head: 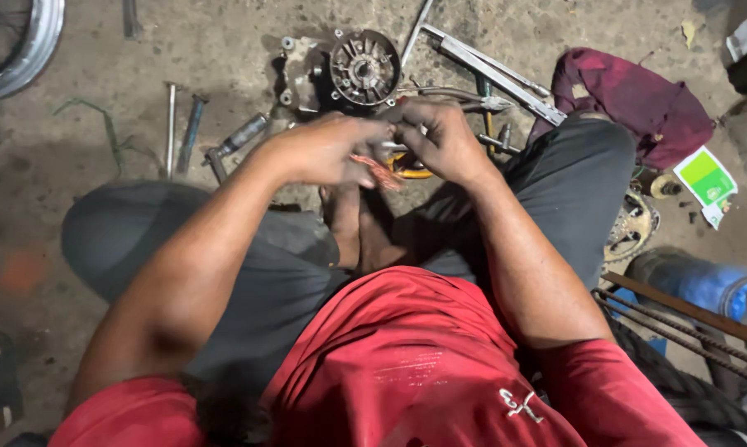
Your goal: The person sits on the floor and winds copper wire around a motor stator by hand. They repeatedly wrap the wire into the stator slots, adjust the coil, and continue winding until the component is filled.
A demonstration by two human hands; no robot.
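Off to your left, long steel rods and a socket wrench [193, 124] lie untouched on the concrete floor [76, 165]. Your left hand [324, 151] is curled shut, pinching the bundle of reddish-copper wire strands [379, 171] over your lap. Your right hand [441, 141] grips the same bundle's upper end, fingers clenched. Just beyond, the round finned metal engine housing [363, 69] sits open on the floor, so I'd judge you're mid-job: wiring in hand, nothing refitted yet.

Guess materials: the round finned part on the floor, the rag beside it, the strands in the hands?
Round finned part: likely cast metal, dull grey, greasy, with ribs. Rag: cloth, maroon, crumpled folds. Strands: look like copper wire, orange-pink sheen; blurred, so unsure.
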